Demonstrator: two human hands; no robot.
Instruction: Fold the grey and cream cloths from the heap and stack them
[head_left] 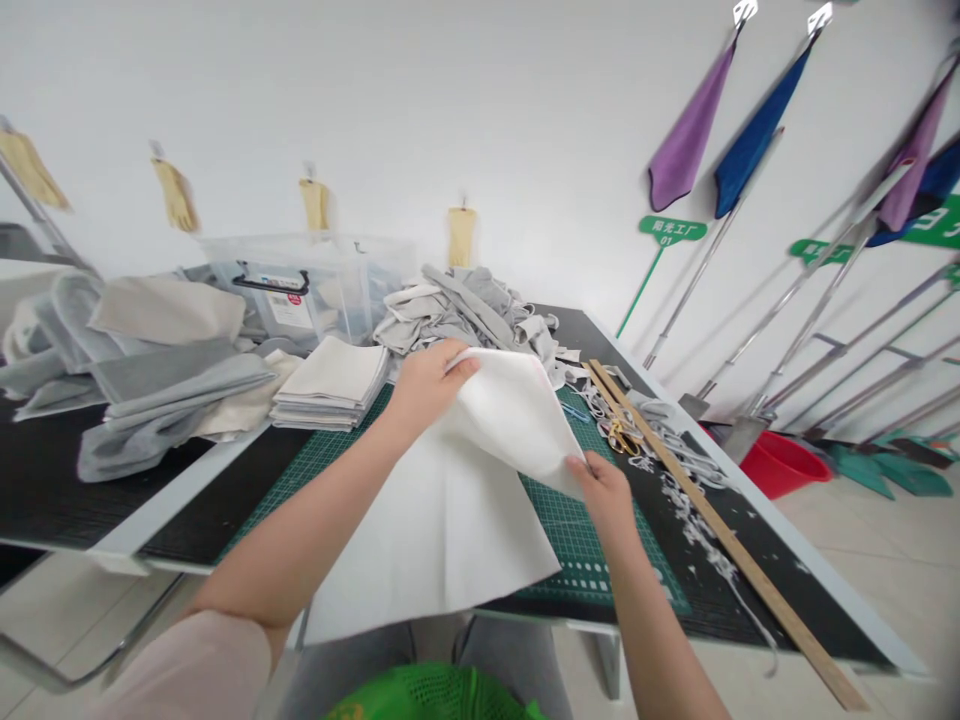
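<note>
A large piece of white cloth (420,530) drapes over the green cutting mat (285,500) and hangs past the table's front edge. Its far part is lifted off the mat and folded over. My left hand (431,385) pinches the raised upper left edge between thumb and fingers. At the right corner, my right hand (600,485) is closed on the same cloth. A neat stack of folded cloths (330,385) lies just left of my left hand. Beyond the raised cloth, a blue tool (576,412) and gold-handled scissors (621,438) lie to the right.
A heap of grey cloth scraps (465,310) lies at the back, beside a clear plastic box (300,290). More grey cloths (165,370) pile up on the left. A long wooden ruler (720,530) runs along the right, among cut strips (690,450). A red bucket (784,465) stands on the floor.
</note>
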